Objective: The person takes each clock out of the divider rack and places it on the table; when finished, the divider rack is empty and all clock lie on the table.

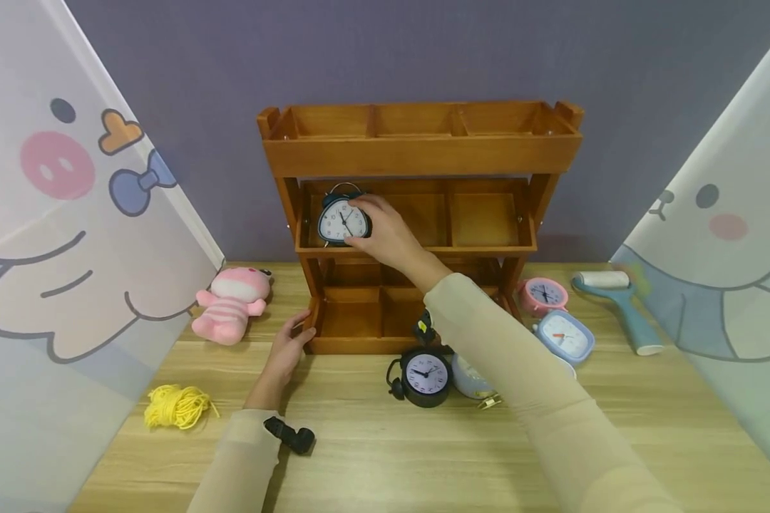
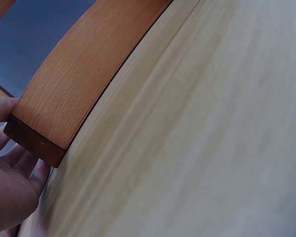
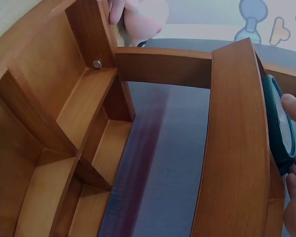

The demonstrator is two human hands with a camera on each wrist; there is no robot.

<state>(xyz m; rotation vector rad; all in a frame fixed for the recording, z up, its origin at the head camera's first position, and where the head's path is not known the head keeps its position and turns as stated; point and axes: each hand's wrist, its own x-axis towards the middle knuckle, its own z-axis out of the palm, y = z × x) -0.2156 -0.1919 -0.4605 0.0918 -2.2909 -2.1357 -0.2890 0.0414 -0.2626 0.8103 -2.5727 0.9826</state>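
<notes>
A dark teal alarm clock [image 1: 340, 222] with a rounded triangular white face stands in the left compartment of the wooden shelf's [image 1: 421, 157] middle tier. My right hand [image 1: 388, 234] pinches its right side, thumb low and fingers near the top. In the right wrist view the clock [image 3: 276, 118] shows edge-on behind the tier's front board, fingertips at its face. My left hand [image 1: 286, 350] grips the front left corner of the bottom tier. From the left wrist, the thumb lies on one side of the corner board [image 2: 84, 74] and the fingers on the other.
Before the shelf lie a black alarm clock [image 1: 426, 374] and a partly hidden pale round clock [image 1: 470, 377]. At right are a pink clock [image 1: 544, 295], a blue clock [image 1: 566, 336] and a lint roller [image 1: 625, 306]. A pink plush toy [image 1: 234, 305] and yellow cord [image 1: 176, 407] lie left.
</notes>
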